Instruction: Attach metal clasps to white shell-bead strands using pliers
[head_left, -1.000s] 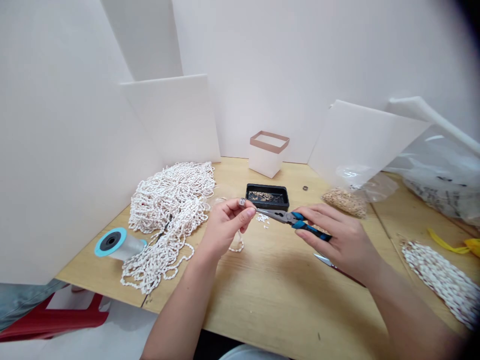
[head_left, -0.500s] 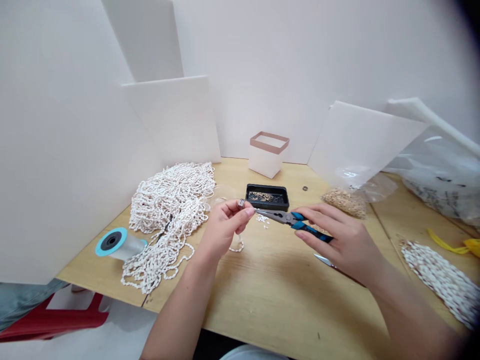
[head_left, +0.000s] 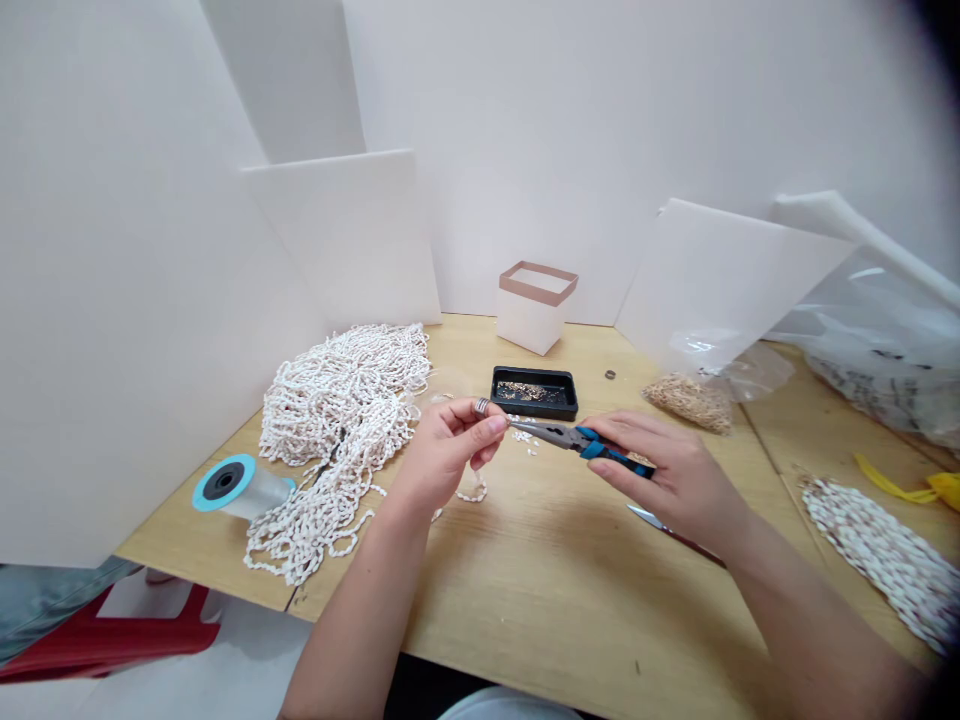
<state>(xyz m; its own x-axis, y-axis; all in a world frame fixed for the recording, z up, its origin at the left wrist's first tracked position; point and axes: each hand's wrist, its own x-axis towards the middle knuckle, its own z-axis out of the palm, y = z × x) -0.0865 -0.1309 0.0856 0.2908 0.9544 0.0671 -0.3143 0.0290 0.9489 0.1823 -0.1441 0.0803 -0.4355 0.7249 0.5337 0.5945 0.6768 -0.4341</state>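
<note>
My right hand [head_left: 664, 465] is closed round the blue and black handles of long-nose pliers [head_left: 559, 436]. Their jaws point left and meet the fingertips of my left hand [head_left: 463, 440]. Thumb and forefinger of that hand pinch the end of a white bead strand [head_left: 474, 490], which hangs below the fingers; the exact spot between the plier tips is too small to make out. Just behind the hands stands a black tray [head_left: 559, 405] with small gold-coloured bits in it. A few loose white beads [head_left: 527, 440] lie in front of the tray.
To the left are a heap of white bead strands [head_left: 345, 385] and a thread spool [head_left: 244, 487]. A white box [head_left: 529, 325] stands at the back. On the right lie a bag of beige pieces [head_left: 688, 400], a pointed metal tool [head_left: 664, 527] and more strands [head_left: 877, 560].
The plier handles have closed together in my right hand, which has shifted slightly left. My left hand stays in nearly the same place, still pinching the strand end.
</note>
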